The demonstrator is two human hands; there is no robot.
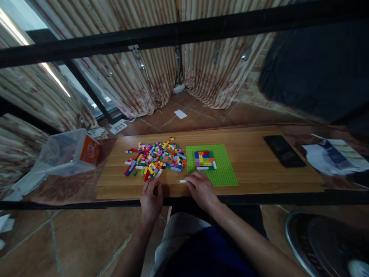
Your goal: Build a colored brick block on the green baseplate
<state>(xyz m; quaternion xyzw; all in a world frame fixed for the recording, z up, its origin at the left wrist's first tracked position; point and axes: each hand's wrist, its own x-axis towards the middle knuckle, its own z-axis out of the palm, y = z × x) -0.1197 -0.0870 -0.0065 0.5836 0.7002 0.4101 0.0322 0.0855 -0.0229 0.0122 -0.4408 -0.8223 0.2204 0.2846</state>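
Pinching, in the head view, a white brick (pixel 183 181) at the tips of the nearly closed right hand (pixel 202 191), at eight o'clock from the build (pixel 205 161) on the plate (pixel 226 169). Curling the left hand (pixel 151 199) at six o'clock of the pile (pixel 158 156), not showing whether holding anything. Possibly risking a drop through so slight a grip, or a shifted plate through brushing it.

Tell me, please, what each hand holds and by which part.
The right hand pinches a white brick by its right end; whether the left hand holds anything cannot be told.
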